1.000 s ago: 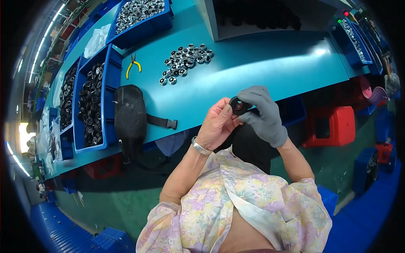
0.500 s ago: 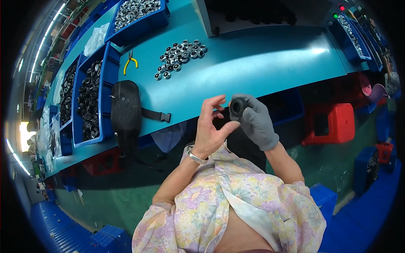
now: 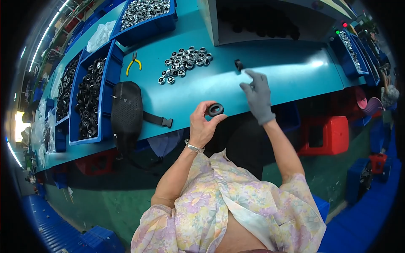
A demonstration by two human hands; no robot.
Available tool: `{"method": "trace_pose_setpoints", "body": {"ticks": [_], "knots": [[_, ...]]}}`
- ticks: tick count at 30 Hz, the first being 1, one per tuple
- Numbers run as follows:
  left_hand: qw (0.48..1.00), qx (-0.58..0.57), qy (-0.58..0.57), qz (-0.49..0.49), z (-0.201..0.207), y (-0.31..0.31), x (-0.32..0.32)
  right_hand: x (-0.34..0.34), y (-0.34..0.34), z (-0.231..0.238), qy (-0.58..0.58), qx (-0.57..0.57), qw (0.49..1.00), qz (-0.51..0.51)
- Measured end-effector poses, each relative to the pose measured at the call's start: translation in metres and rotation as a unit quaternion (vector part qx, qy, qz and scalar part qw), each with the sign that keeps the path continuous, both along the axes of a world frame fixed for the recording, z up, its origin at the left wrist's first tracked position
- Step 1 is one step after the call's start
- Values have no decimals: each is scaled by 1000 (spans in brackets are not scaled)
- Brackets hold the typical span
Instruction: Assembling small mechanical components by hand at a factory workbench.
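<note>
Pinch grip of the bare left hand [image 3: 201,127] is closed on a black ring-shaped part [image 3: 214,113], the reference for all clock positions. Gloved right hand [image 3: 259,98], two o'clock: thumb and fingers spread. Second black part [image 3: 238,65], one o'clock: just beyond the right fingertips. Chrome-rimmed wheels [image 3: 185,64] lie at eleven o'clock, yellow-handled pliers [image 3: 139,63] at ten. Black pouch [image 3: 126,110], nine o'clock: any lettering is too small to read.

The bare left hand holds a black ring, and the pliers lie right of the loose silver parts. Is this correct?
No: the head view shows the pliers left of the loose silver parts. The bare left hand does hold a black ring.
</note>
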State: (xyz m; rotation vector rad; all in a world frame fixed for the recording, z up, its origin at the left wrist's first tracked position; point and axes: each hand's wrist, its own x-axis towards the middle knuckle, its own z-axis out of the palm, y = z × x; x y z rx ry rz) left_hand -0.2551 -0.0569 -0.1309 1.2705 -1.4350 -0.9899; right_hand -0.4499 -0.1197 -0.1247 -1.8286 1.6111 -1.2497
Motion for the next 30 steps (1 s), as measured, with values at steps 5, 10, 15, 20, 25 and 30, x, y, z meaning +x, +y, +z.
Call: {"method": "trace_pose_setpoints", "body": {"ticks": [5, 10, 15, 20, 25, 30], "knots": [[998, -23, -50, 20, 3, -10, -2, -10, -66, -15, 195, -38, 979, 36], [994, -36, -94, 40, 2, -16, 15, -10, -91, -14, 163, 9, 983, 82], [996, -33, -81, 25, -2, -18, 16, -9, -135, 12, 1, 69, 997, 25], [996, -42, -73, 33, -4, -25, 15, -8, -232, -8, 142, -24, 990, 2], [994, -65, -64, 52, 1, -40, 18, -10, -289, -60, 351, -50, 935, 16], [997, 12, -1, 81, 6, -45, 32, 7, -277, -37, 380, -148, 913, 2]]}}
